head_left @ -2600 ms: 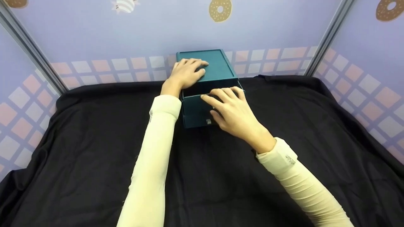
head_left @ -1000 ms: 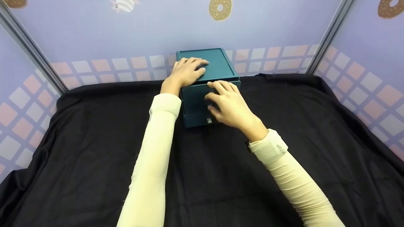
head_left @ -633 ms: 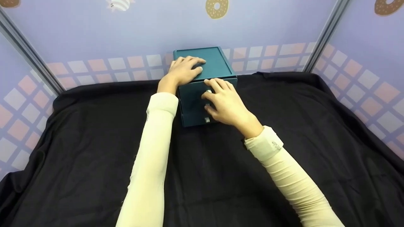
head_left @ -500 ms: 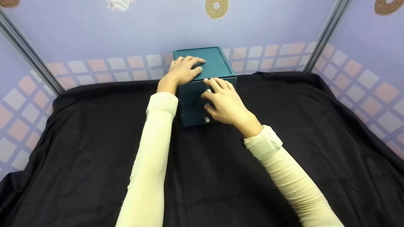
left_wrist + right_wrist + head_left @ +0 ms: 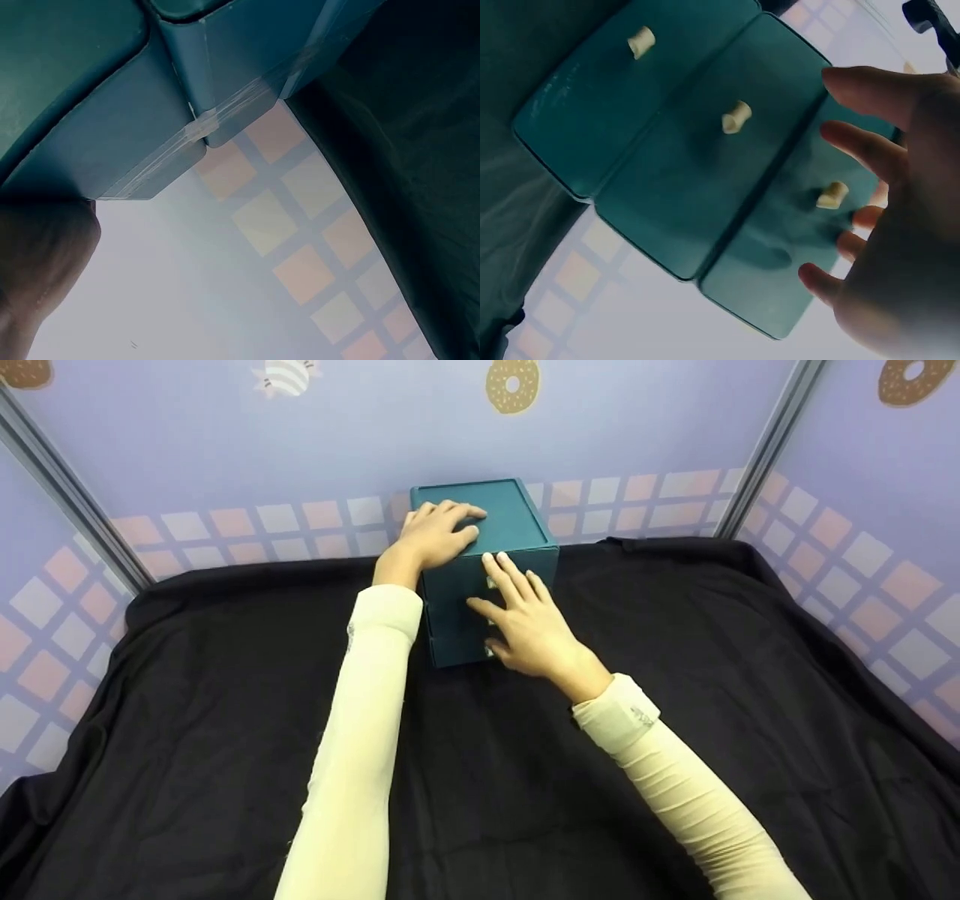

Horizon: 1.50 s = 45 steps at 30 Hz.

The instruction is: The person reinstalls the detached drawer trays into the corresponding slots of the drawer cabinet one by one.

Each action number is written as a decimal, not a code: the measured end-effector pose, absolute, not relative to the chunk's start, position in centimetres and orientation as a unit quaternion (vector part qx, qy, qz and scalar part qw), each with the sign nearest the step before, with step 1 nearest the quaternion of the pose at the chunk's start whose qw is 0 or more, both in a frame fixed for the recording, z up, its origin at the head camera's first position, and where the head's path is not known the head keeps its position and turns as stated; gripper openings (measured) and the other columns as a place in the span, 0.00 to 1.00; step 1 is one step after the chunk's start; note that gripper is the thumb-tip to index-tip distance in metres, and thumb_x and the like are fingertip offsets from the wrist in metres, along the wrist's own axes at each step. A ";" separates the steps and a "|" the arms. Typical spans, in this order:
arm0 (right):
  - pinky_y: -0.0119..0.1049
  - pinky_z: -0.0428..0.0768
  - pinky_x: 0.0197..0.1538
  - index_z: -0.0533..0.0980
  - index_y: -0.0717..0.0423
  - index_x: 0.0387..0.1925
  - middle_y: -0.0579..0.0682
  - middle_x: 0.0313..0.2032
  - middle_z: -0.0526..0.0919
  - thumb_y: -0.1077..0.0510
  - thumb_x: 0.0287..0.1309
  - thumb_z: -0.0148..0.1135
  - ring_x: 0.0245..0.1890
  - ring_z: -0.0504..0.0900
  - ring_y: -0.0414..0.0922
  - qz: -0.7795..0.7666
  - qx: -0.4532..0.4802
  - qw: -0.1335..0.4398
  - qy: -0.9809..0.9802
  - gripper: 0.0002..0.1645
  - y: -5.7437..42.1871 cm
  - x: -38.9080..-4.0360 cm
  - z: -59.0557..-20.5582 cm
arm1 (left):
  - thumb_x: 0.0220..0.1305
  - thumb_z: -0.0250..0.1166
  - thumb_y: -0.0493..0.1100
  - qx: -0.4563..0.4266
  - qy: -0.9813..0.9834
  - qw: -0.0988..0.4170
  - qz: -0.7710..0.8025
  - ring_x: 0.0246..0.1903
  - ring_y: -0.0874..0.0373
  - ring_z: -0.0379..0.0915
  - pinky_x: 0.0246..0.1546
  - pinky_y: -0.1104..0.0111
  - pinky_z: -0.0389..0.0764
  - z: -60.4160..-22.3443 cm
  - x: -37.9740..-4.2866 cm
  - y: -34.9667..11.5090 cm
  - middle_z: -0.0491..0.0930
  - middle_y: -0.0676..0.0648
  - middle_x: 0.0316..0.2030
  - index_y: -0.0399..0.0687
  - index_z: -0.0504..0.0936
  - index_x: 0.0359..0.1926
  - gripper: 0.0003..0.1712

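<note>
A teal desktop drawer cabinet (image 5: 506, 510) stands against the back wall in the head view. My left hand (image 5: 435, 534) rests on the left part of its top, fingers spread. Straight fingers of my right hand (image 5: 534, 630) reach up the front, fingertips right at the upper edge of the top drawer (image 5: 459, 577). In the right wrist view three drawer fronts lie nearly flush, each with a small pale knob (image 5: 736, 118); my right hand (image 5: 900, 195) is beside the top one. The left wrist view shows the cabinet's side (image 5: 135, 127) with clear tape across a seam.
Black cloth (image 5: 225, 697) covers the table and bunches up along its edges. Lilac wall panels (image 5: 337, 442) with printed tiles and donuts enclose the back and both sides, joined by grey metal posts (image 5: 772, 450) at the corners.
The top drawer, pulled out at first, has slid back into the cabinet. My right hand has moved forward with it, and its fingers have straightened. My left hand stays on the top.
</note>
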State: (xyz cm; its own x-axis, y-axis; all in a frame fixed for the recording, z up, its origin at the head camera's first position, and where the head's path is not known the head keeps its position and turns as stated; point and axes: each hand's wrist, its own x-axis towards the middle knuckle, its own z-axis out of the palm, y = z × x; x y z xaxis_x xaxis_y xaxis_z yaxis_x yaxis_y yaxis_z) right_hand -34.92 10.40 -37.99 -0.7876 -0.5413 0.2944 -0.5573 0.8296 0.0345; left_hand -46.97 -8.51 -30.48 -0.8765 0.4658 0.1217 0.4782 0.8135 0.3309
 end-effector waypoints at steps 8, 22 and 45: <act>0.63 0.39 0.83 0.48 0.37 0.87 0.55 0.85 0.22 0.44 0.72 0.67 0.84 0.22 0.54 -0.016 0.273 0.101 -0.956 0.53 10.4 -35.8 -39.6 | 0.85 0.46 0.56 -0.247 -0.952 0.018 -0.181 0.80 0.45 0.51 0.80 0.49 0.46 -30.7 -46.9 -8.4 0.60 0.50 0.81 0.64 0.67 0.80 0.28; 0.63 0.39 0.83 0.44 0.40 0.87 0.54 0.84 0.21 0.42 0.73 0.64 0.84 0.22 0.54 -0.009 0.276 0.066 -0.959 0.54 10.4 -35.4 -39.2 | 0.85 0.47 0.56 -0.243 -0.951 0.044 -0.188 0.79 0.46 0.53 0.80 0.49 0.48 -31.2 -46.8 -8.6 0.63 0.51 0.79 0.64 0.70 0.78 0.27; 0.67 0.48 0.81 0.38 0.35 0.87 0.54 0.83 0.15 0.41 0.68 0.70 0.82 0.14 0.56 0.006 0.263 0.017 -0.965 0.63 10.6 -35.7 -39.8 | 0.81 0.49 0.59 -0.236 -0.954 0.082 -0.169 0.78 0.48 0.57 0.80 0.49 0.52 -31.5 -46.4 -7.8 0.67 0.53 0.77 0.66 0.73 0.76 0.28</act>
State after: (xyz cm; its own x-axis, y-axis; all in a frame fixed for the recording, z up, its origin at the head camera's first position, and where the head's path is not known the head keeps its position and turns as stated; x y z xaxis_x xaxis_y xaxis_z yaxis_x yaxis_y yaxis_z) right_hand -35.67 10.58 -39.82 -0.8609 -0.5074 0.0366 -0.5079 0.8614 -0.0025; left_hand -46.42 -7.79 -31.54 -0.8756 0.4215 0.2358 0.4769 0.8318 0.2839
